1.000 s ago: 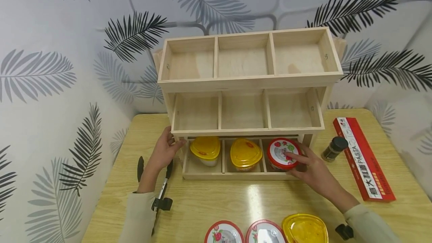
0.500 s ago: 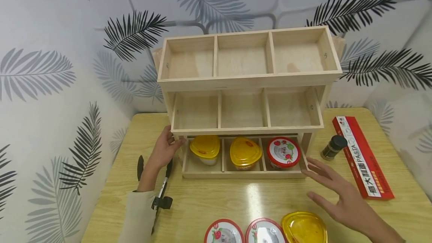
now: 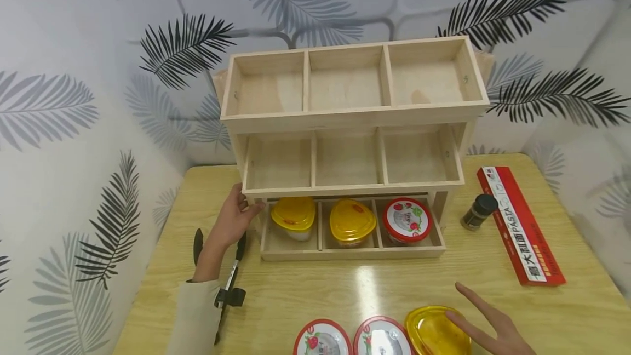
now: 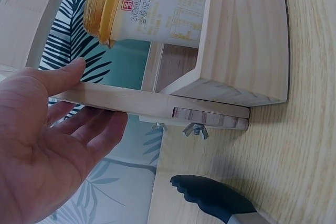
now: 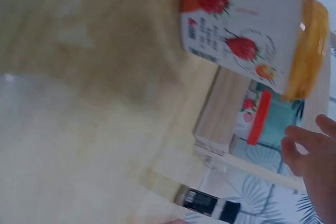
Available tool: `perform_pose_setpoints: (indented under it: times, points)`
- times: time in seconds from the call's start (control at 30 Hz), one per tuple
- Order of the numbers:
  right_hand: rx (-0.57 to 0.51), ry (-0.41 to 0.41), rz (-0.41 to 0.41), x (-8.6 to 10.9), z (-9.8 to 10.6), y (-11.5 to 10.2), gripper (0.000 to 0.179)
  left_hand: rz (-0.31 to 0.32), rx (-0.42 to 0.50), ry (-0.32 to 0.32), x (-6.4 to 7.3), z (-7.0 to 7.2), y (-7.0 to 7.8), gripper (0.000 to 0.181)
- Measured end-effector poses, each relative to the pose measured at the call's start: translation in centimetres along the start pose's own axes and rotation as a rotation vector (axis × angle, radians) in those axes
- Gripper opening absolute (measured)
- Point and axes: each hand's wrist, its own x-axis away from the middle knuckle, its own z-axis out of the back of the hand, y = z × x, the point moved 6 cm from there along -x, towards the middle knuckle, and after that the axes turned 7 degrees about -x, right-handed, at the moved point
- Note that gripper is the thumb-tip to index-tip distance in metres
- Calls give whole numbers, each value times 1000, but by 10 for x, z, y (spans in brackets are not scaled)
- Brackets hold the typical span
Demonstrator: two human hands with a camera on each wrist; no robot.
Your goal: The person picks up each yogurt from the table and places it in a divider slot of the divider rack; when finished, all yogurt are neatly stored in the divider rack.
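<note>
At the left of a three-tier wooden rack (image 3: pixel 345 116), my left hand (image 3: pixel 228 226) holds the side post (image 4: pixel 118 97), thumb on one face and fingers on the other. Its bottom tray (image 3: pixel 352 255) has three compartments: tubs with yellow lids in the left (image 3: pixel 293 212) and middle (image 3: pixel 351 221), and a red-rimmed tub (image 3: pixel 407 219) in the right one. My right hand (image 3: pixel 500 333) has its fingers extended at the front right, overlapping a yellow-lidded container (image 3: pixel 429 325) in the head view. In the right wrist view that container (image 5: pixel 244 38) shows strawberries printed on its side.
Two red-rimmed tubs (image 3: pixel 322 338) (image 3: pixel 382 338) stand at the front edge of view. Black-tipped tongs (image 3: pixel 230 278) lie under the left forearm. Right of the rack are a black-capped spice jar (image 3: pixel 478 211) and a long red pasta box (image 3: pixel 522 226).
My right hand has let go of the red-rimmed tub in the bottom right compartment and moved back toward the front yellow-lidded container. My left hand stays on the post.
</note>
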Motion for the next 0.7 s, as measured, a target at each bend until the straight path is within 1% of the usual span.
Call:
perform_pose_setpoints:
  times: [0.07,0.1,0.2,0.3,0.4,0.53,0.63,0.7]
  points:
    - [79,27,43,4,-4,-6,62,2,1,4,1,1,-1,63]
    - [165,90,152,8,-4,-13,67,-1,2,5,1,1,-1,63]
    - [160,112,214,9,-8,-21,66,-8,-3,9,1,1,-2,65]
    - [159,91,180,10,-13,-25,68,-11,-2,12,1,1,-2,66]
    - [203,87,133,12,-16,-29,69,-12,9,10,1,0,-4,65]
    - [191,96,129,14,-19,-32,66,-24,17,3,0,0,-4,64]
    - [184,87,125,15,-24,-31,66,-23,15,7,0,0,-4,64]
    - [161,87,125,16,-25,-29,65,-24,17,8,1,0,-3,64]
